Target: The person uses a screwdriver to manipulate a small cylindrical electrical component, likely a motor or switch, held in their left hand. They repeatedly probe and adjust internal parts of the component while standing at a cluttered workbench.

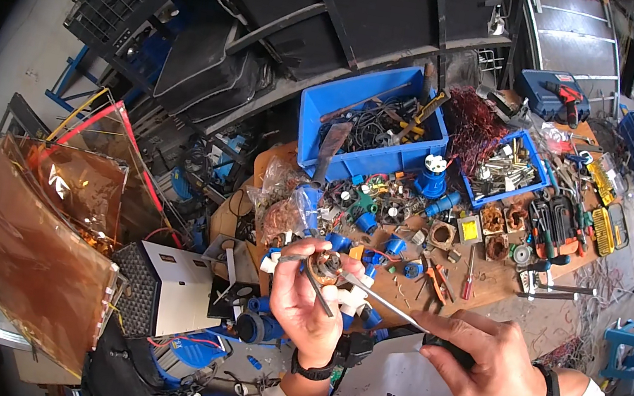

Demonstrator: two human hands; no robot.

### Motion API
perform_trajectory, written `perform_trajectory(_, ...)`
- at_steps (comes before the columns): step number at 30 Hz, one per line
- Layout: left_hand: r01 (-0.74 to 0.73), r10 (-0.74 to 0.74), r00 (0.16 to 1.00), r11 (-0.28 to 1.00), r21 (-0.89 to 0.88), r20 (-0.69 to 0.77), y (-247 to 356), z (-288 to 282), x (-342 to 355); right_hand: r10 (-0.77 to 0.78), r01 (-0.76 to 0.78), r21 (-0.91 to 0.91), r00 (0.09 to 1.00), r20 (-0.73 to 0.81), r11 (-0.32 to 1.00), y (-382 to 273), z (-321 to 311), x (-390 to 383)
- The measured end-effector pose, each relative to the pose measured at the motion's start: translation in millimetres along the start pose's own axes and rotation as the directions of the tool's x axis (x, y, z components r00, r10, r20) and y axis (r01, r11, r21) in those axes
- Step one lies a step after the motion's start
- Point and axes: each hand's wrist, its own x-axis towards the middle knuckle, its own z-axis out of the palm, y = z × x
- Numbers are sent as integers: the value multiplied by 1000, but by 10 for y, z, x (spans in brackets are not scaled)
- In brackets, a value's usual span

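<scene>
My left hand (306, 314) is closed on a small round metal fitting (325, 270) with copper-coloured parts and a dark cable coming off it, held up over the cluttered bench. My right hand (487, 361) grips a screwdriver (391, 306) by its black handle, and the long steel shaft points left, its tip at the fitting. Whether the tip touches it I cannot tell exactly. Several blue and white plastic connectors (393, 245) lie just behind my hands.
Blue bins of cables (318, 114) and bolts (507, 167) sit at the back. Hand tools (551, 229) cover the right of the wooden bench (489, 269). Amber translucent sheets (41, 244) and a white box (169, 282) stand left. A blue metal frame (632, 343) is far right.
</scene>
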Motion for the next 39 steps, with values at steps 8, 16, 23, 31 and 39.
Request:
perform_trajectory(8, -107, 104, 989, 994, 17, 102, -20, 26, 113, -101, 90, -155, 993, -63, 984, 40, 30, -8)
perform_trajectory(16, -100, 97, 992, 994, 34, 82, 14, 30, 46, 1, 1, -38, 999, 51, 999, 8, 20, -51)
perform_trajectory(23, -128, 123, 987, 991, 39, 101, 14, -4, 0, -27, 26, 29, 999, 29, 999, 9, 54, -112)
perform_trajectory(31, -107, 102, 990, 993, 46, 98, 17, -22, -51, 3, -10, 109, 998, 60, 994, 0, 35, -122)
perform_trajectory(39, -119, 113, 991, 990, 80, 68, 24, -30, -58, 49, -78, 257, 992, 116, 963, 61, 73, -94)
